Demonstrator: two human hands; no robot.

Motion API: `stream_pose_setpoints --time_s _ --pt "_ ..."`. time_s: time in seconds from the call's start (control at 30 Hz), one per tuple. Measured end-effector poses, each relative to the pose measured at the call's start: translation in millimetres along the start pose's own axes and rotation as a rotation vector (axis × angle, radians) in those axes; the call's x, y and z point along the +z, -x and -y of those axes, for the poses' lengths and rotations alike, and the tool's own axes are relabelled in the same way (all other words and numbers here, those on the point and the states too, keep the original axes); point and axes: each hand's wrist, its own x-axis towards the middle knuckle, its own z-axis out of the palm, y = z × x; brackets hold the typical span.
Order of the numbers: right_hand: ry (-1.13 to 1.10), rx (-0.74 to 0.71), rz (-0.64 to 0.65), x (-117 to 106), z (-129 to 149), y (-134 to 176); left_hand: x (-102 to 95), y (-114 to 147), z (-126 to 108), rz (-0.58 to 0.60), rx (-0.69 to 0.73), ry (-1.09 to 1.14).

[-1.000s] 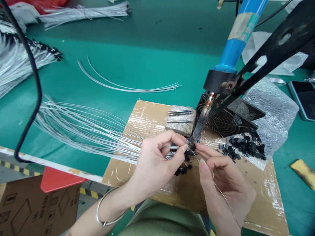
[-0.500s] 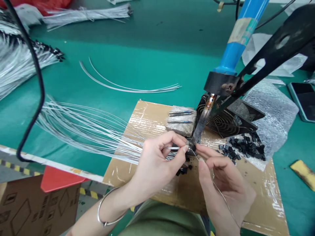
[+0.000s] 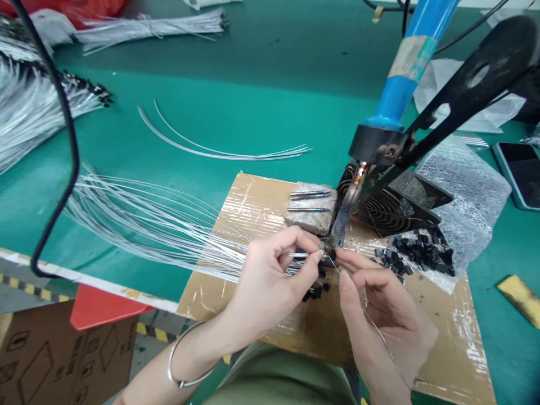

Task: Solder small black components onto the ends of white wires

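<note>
Below the tip of a blue-handled soldering iron [image 3: 348, 202], my left hand [image 3: 272, 281] pinches the end of a thin white wire [image 3: 298, 255]. My right hand [image 3: 382, 315] is closed on a strand of solder wire [image 3: 386, 343], whose front end reaches the tip between my hands. The strand's tail runs down across the right palm. The exact joint at the tip is small and partly covered by fingers. A loose bundle of white wires [image 3: 160, 225] fans out leftward from under my left hand. Several small black connectors [image 3: 314, 293] lie just below it.
A black bracket [image 3: 464, 90] holds the iron over a cardboard sheet [image 3: 236, 208]. Beside it are a block with metal tips [image 3: 310, 222], a small fan [image 3: 379, 214], and black pieces [image 3: 426, 250] on bubble wrap [image 3: 468, 185]. A black cable [image 3: 70, 129] hangs at left.
Both hands keep their grip and place at the iron's tip. Only a very slight shift of the whole view shows.
</note>
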Motion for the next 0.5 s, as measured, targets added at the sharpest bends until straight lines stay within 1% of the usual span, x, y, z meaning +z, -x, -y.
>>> stream_pose_setpoints --time_s 0.07,0.2,0.33,0.5 --pt "0.01 0.011 -0.005 0.7 1.4 0.1 -0.9 0.5 0.1 -0.002 0.004 -0.002" --pt "0.004 -0.017 -0.014 1.6 0.8 0.3 -1.4 1.8 1.1 -0.002 0.009 0.0" --pt "-0.013 0.007 -0.026 1.9 1.7 1.0 0.0 2.1 1.0 0.005 0.018 -0.001" --pt "0.007 -0.027 -0.012 0.8 3.0 1.1 -0.2 2.0 1.8 0.013 0.032 -0.002"
